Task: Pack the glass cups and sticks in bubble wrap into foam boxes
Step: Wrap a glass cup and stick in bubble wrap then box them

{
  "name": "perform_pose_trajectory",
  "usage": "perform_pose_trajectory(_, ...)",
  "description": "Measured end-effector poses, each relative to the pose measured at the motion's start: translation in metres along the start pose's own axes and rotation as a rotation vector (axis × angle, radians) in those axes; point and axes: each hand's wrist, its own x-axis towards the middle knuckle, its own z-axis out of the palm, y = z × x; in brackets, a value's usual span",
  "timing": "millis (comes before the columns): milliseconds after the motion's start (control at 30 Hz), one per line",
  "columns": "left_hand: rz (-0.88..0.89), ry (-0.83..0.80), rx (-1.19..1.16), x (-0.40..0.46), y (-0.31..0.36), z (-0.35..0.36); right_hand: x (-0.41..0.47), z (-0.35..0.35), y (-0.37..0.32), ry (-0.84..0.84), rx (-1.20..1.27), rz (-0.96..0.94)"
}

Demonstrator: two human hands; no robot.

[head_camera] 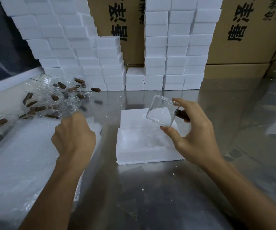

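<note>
While your right hand (198, 130) holds a glass cup (162, 112) tilted above the open foam box (134, 146), your left hand (74, 133) rests on the bubble wrap (18, 155).

Head view: your right thumb and fingers pinch the cup by its rim and base, its brown stick handle (183, 115) against your fingers. Your left fingers are curled onto the wrap's far edge; whether they grip it you cannot tell. More cups and sticks (54, 98) lie heaped at the far left of the metal table (150, 188), foam boxes (175, 47) stacked behind.
</note>
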Motion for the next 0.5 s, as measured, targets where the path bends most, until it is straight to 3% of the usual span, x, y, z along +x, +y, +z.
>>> perform_pose_trajectory(100,0.15,0.165,-0.135,-0.001,0.008,-0.001,0.0,0.0,0.0,0.019,0.033,0.009)
perform_pose_trajectory(267,0.727,0.308,-0.466,-0.018,0.027,0.002,0.0,0.001,0.002,0.062,0.056,0.058)
perform_pose_trajectory(333,0.841,0.239,-0.471,-0.023,0.032,0.007,0.001,0.0,0.002,0.087,0.056,0.077)
perform_pose_trajectory(500,0.816,-0.047,-0.439,-0.03,0.033,0.021,0.001,-0.002,0.003,0.129,0.072,0.116)
